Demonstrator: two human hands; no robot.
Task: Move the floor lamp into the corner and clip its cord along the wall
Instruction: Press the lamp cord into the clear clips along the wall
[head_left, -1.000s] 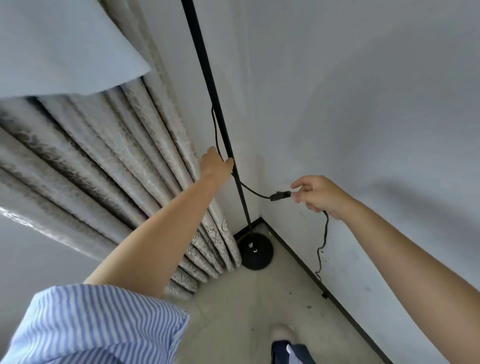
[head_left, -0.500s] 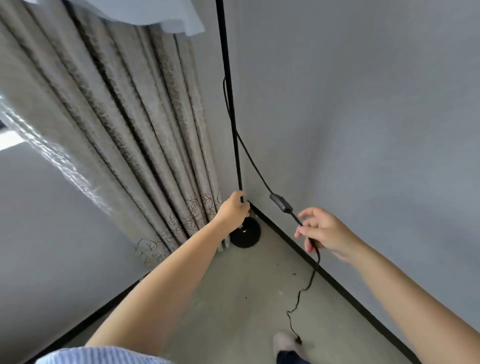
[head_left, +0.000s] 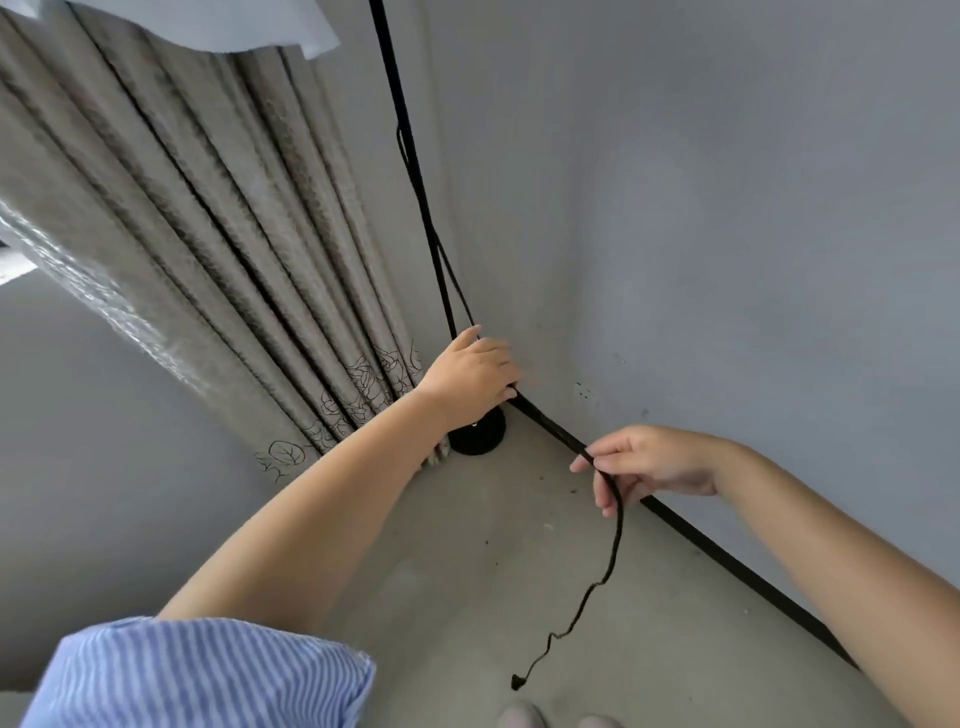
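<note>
Closing around the thin black pole (head_left: 415, 171) low in the centre of the frame, the left hand (head_left: 470, 371) wraps it just above the round black base (head_left: 480, 434), fingers curled over toward the wall; this grip is clenched on the pole, though the hand covers the exact contact. At the right centre, the right hand (head_left: 652, 462) pinches the black cord (head_left: 610, 561) between thumb and fingertips, a narrow grip grasping the cord with the other fingers loosely bent below it.

The floor lamp stands in the corner, its pole running from the top centre of the frame down and slightly rightward to the base on the concrete floor (head_left: 467, 597). Its long axis is upright. From the pole the cord drops along its lower half, passes behind the left hand, follows the dark baseboard (head_left: 727, 558) to the right hand, then hangs in kinks to a loose end at the lower centre.

The lamp's head is cut off by the top edge. A patterned curtain (head_left: 208, 234) fills the upper left, touching the base's left side. The left hand and wrist hide part of the base. A striped blue sleeve (head_left: 197, 675) sits at the lower left.
</note>
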